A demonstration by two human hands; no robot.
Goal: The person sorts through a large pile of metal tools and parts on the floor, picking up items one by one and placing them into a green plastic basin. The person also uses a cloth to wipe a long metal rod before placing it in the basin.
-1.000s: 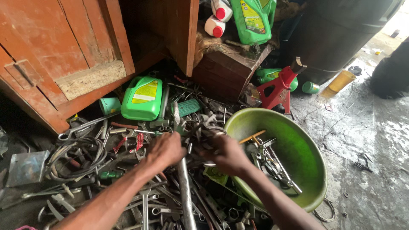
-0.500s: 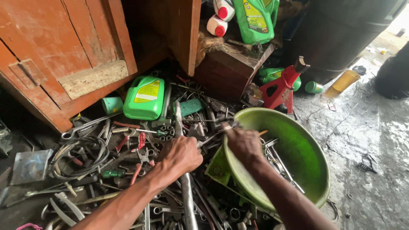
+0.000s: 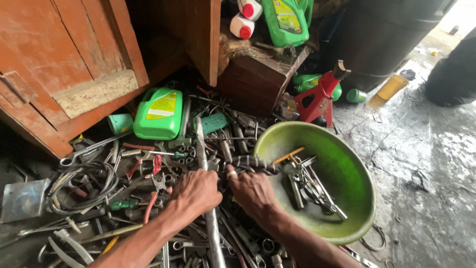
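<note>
Seen from above: left hand [image 3: 194, 192] closed down over a long grey metal bar [image 3: 207, 198] in a floor heap of wrenches, pliers and cables. Right hand [image 3: 253, 191] just beside it, fingers curled around a dark ridged hose-like part [image 3: 255, 163] reaching toward a green plastic basin [image 3: 347, 173]. Basin right of the right hand, holding pliers, wrenches and a wooden-handled tool. Beyond the left hand, a green jug [image 3: 159, 113] lying flat with a yellow rectangular label, a small teal cup to its left. Farther beyond, on a wooden crate, another green jug [image 3: 286, 21] with a yellow label and two white bottles with red caps [image 3: 243, 26]. Red jack stand [image 3: 320, 97] past the basin.
</note>
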